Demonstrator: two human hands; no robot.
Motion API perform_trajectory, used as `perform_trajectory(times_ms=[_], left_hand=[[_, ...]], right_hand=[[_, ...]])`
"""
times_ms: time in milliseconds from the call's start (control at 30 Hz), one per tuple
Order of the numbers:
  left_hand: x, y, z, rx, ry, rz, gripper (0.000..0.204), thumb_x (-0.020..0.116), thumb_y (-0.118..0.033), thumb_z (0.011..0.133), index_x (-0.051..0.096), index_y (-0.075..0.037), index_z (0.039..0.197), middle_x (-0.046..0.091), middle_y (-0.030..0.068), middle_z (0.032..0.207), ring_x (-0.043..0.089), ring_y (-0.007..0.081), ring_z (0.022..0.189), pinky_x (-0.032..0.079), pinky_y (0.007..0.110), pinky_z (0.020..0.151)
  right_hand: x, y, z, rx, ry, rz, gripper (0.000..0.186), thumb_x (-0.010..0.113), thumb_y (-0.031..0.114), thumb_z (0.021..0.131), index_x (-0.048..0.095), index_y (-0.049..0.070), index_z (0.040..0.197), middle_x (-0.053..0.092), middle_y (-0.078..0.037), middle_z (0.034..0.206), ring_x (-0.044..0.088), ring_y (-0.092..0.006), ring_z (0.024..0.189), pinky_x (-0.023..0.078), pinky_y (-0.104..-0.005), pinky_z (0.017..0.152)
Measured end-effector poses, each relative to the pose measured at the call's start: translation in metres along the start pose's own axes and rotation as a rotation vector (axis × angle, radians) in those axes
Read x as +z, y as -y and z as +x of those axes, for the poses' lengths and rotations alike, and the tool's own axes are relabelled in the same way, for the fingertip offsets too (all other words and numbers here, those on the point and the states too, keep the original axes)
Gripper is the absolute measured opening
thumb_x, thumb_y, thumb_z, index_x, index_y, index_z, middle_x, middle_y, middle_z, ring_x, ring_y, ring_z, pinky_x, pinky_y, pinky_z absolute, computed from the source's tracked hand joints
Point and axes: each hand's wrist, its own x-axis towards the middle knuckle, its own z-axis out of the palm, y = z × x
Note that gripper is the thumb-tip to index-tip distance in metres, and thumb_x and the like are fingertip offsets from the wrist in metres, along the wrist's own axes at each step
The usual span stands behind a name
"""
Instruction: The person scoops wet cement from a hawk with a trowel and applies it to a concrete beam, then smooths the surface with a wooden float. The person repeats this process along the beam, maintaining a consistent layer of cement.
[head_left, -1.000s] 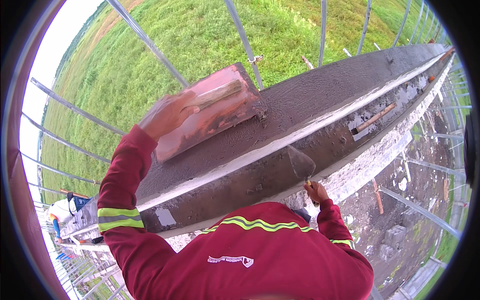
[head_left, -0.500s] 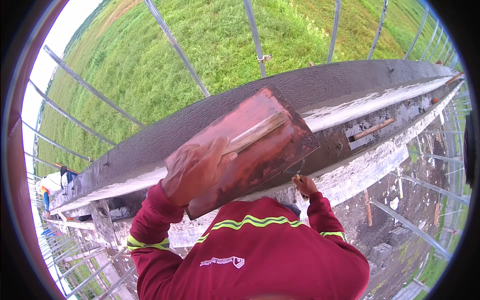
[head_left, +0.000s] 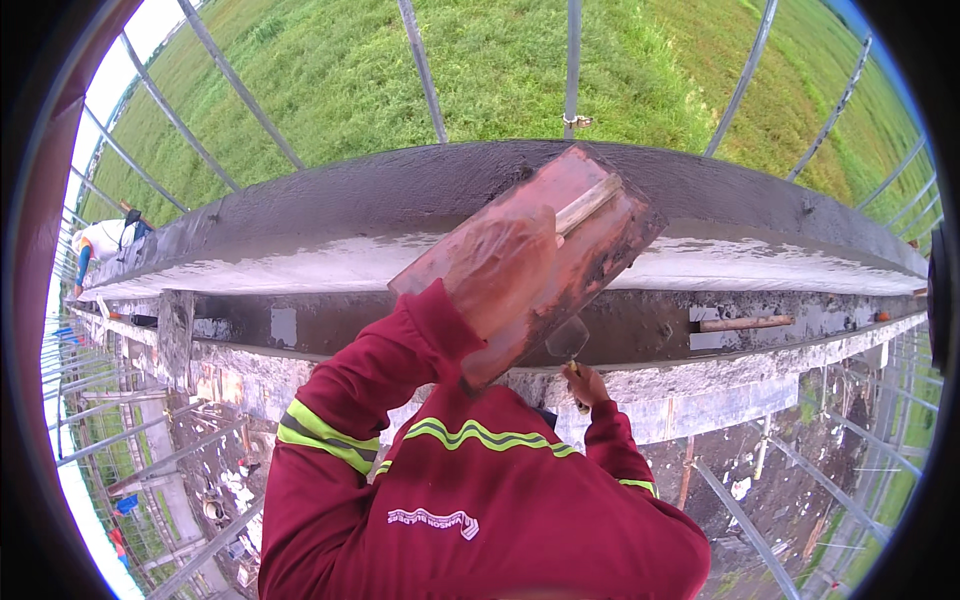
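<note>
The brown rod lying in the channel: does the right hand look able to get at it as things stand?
Probably, reaching to the right: nothing seems to stand between the right hand and the brown rod, though that hand holds a trowel and would likely need freeing first.

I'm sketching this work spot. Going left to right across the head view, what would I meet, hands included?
Co-worker in white → concrete crosspiece → pale puddle → left hand, holding a float → right hand, holding a trowel → brown rod.
</note>
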Motion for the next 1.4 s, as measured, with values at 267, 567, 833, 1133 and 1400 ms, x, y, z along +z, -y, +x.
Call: perform_trajectory(times_ms=[267, 567, 833, 1133, 1400], left_hand=[[-0.05, 0.031, -0.076, -0.11, 0.079, 0.14, 0.018, 0.059, -0.019, 0.095, 0.055, -0.002, 0.099, 0.063, 0.0245, 0.076, 0.064, 0.0438, 0.074, 0.048, 0.051, 0.065], [-0.139, 0.135, -0.124, -0.398, -0.043, 0.138, 0.029, 0.061, -0.025, 0.097, 0.06, 0.001, 0.109, 0.065, 0.0286, 0.09, 0.063, 0.0483, 0.088, 0.049, 0.048, 0.072], [-0.128, 0.226, -0.03, -0.003, 0.131, 0.12, 0.038, 0.064, -0.034, 0.096, 0.063, -0.002, 0.115, 0.066, 0.0261, 0.105, 0.063, 0.0443, 0.097, 0.05, 0.045, 0.083], [-0.097, 0.238, 0.023, 0.269, 0.26, 0.049, 0.034, 0.06, -0.039, 0.097, 0.055, -0.006, 0.104, 0.065, 0.0192, 0.091, 0.064, 0.0425, 0.086, 0.049, 0.051, 0.074], [-0.177, 0.352, -0.101, -0.057, 0.11, 0.18, 0.036, 0.065, -0.038, 0.094, 0.063, -0.008, 0.114, 0.07, 0.02, 0.1, 0.067, 0.0393, 0.095, 0.051, 0.047, 0.081]], right_hand=[[-0.01, 0.006, 0.006, -0.018, 0.075, -0.036, 0.052, 0.058, 0.053, 0.095, 0.064, 0.001, 0.094, 0.065, -0.012, 0.065, 0.067, -0.0258, 0.062, 0.049, -0.0424, 0.061], [0.014, 0.008, -0.014, 0.123, 0.002, 0.029, 0.052, 0.057, 0.051, 0.095, 0.066, 0.001, 0.094, 0.065, -0.011, 0.066, 0.066, -0.0249, 0.062, 0.051, -0.0401, 0.063], [0.03, 0.011, -0.029, 0.165, -0.112, 0.112, 0.055, 0.057, 0.053, 0.096, 0.067, 0.0, 0.087, 0.064, -0.009, 0.065, 0.063, -0.0204, 0.06, 0.05, -0.0378, 0.061], [0.041, 0.0, -0.026, 0.248, -0.138, 0.28, 0.042, 0.06, 0.043, 0.098, 0.063, 0.005, 0.081, 0.058, -0.004, 0.057, 0.057, -0.0133, 0.049, 0.044, -0.0309, 0.049], [0.043, -0.008, -0.004, 0.256, -0.073, 0.084, 0.043, 0.059, 0.044, 0.097, 0.064, 0.003, 0.084, 0.06, -0.006, 0.06, 0.06, -0.0164, 0.052, 0.046, -0.0341, 0.051]])
